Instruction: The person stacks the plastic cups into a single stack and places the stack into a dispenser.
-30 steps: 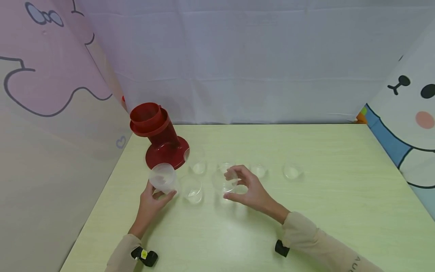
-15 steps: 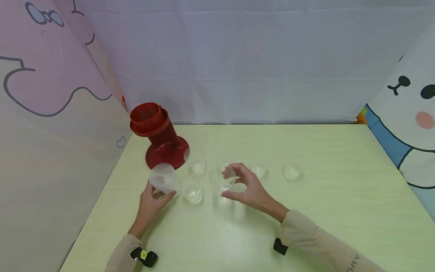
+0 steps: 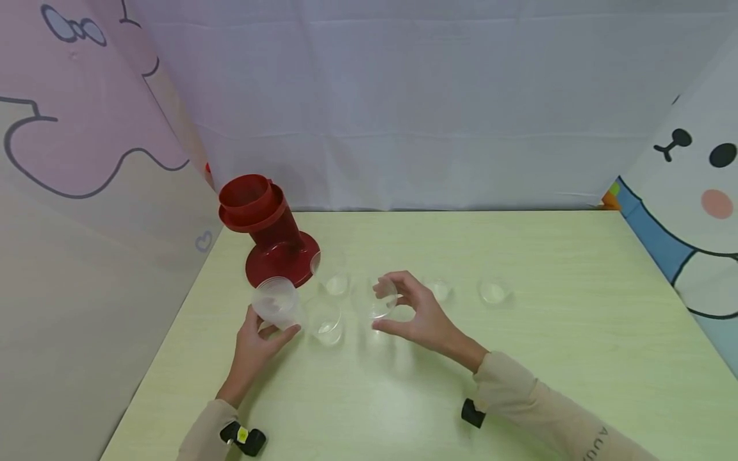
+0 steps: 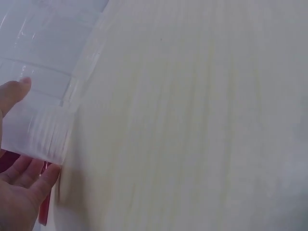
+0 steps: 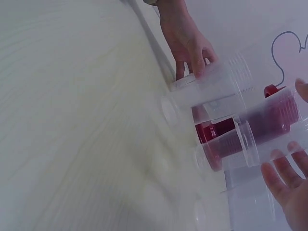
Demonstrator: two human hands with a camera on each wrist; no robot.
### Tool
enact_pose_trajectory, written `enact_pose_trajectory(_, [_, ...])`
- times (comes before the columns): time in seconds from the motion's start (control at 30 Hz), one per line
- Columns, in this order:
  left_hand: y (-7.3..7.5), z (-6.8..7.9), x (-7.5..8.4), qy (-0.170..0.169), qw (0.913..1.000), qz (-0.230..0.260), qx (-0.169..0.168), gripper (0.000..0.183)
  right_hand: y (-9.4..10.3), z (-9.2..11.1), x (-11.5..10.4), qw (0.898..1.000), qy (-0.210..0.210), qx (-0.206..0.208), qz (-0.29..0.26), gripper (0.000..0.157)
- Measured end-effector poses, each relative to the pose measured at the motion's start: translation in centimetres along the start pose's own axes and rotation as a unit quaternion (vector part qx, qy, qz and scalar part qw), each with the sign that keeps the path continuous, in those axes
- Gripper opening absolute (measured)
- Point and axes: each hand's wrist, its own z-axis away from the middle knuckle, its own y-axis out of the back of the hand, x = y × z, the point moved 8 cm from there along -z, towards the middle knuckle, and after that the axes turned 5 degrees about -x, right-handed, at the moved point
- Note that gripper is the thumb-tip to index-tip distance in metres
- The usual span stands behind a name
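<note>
backdrop (image 3: 432, 109) — creased pale cloth; left wall (image 3: 92, 256), right wall (image 3: 651, 153) — cartoon-printed; table (image 3: 576, 288), pale wood-grain, softly reflecting light

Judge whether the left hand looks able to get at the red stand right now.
Probably not yet: the left hand holds a stack of clear plastic cups, which would likely need setting down first, though the red stand is close beyond it.
</note>
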Motion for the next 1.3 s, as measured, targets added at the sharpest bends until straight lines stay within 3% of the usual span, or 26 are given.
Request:
enact_pose_trajectory(0.2, [0.3, 0.1, 0.3, -0.016, 0.9998, 0.002, 0.016, 0.082, 0.1, -0.2, -0.3, 1.000, 0.002, -0.002, 0.004, 0.058])
enact_pose_trajectory(0.43, [0.4, -0.1, 0.6, -0.009, 0.9999, 0.012, 0.007, 0.080, 0.1, -0.6, -0.9, 1.000, 0.011, -0.004, 0.005, 0.058])
enact_pose_trajectory(0.7, [0.6, 0.9, 3.7, 0.004, 1.0000, 0.007, 0.000, 0.076, 0.0, -1.0, -1.7, 1.000, 0.013, -0.010, 0.003, 0.058])
enact_pose_trajectory(0.87, [0.6, 1.1, 4.2, 0.008, 1.0000, 0.005, 0.001, 0.074, -0.1, -1.2, -2.0, 1.000, 0.017, -0.012, -0.004, 0.057])
enact_pose_trajectory(0.93, [0.6, 1.0, 4.0, 0.006, 1.0000, 0.007, 0.001, 0.075, -0.2, -1.3, -2.1, 1.000, 0.018, -0.014, -0.006, 0.057])
enact_pose_trajectory(1.17, [0.3, -0.1, 0.1, -0.006, 0.9998, 0.019, 0.003, 0.080, -0.4, -1.7, -2.3, 1.000, 0.025, -0.017, -0.009, 0.058])
enact_pose_trajectory(1.3, [0.3, -0.1, 0.0, -0.013, 0.9997, 0.018, 0.002, 0.081, -0.5, -2.0, -2.4, 0.999, 0.034, -0.019, -0.011, 0.059])
